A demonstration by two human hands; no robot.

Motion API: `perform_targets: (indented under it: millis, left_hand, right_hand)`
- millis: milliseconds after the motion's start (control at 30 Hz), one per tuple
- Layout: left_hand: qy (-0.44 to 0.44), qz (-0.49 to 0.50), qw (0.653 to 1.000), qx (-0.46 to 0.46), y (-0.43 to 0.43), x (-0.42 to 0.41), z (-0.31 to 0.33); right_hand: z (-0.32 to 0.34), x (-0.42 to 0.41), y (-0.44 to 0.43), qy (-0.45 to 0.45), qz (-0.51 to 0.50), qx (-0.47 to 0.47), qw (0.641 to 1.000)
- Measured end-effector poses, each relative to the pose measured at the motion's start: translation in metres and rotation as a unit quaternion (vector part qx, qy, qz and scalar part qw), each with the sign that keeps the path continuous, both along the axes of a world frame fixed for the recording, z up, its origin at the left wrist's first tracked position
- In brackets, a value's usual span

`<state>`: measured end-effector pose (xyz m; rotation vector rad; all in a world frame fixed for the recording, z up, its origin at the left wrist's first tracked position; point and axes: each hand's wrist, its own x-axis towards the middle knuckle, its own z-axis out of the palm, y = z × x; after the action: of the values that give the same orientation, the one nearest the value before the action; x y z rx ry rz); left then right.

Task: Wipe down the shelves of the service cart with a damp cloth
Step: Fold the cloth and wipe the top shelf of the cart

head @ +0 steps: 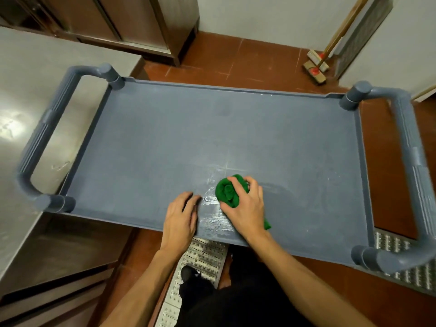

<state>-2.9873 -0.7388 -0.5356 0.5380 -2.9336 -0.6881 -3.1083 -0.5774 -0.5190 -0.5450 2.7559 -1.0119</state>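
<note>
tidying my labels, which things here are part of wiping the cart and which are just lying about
In use: green cloth, right hand gripping it, left hand flat on the cart's top shelf.

Lying about: brooms against the wall, steel counter, floor grate.

Blue-grey cart shelf (165, 138) bears a green cloth (227, 192), seemingly damp.

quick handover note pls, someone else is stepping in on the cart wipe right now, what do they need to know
Right hand: closed on the bunched green cloth, pressing it on the top shelf near the front edge.
Left hand: flat on the shelf beside the cloth, empty, bracing.
Done: wet streaks show only around the hands, at front centre.
Left: the rest of the top shelf looks dry, including the far side and both ends by the handles. Lower shelves are hidden from this view, so their state is unknown.
</note>
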Motion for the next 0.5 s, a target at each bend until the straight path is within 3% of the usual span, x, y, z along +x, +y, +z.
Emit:
perform_targets:
  millis: [167,300,500]
  left_hand:
    - [0.051,0.095,0.991,0.077,0.021,0.024,0.013]
    - [0.103,0.239,0.953,0.157,0.032,0.040,0.032]
    - [0.140,0.324,0.908,0.225,0.023,0.048,0.045]
  right_hand:
    - [0.003,0.025,-0.033,-0.018,0.080,0.002,0.997]
    - [0.007,0.038,-0.050,-0.033,0.114,-0.012,0.993]
    - [0.014,0.049,-0.077,-0.113,0.096,-0.049,0.988]
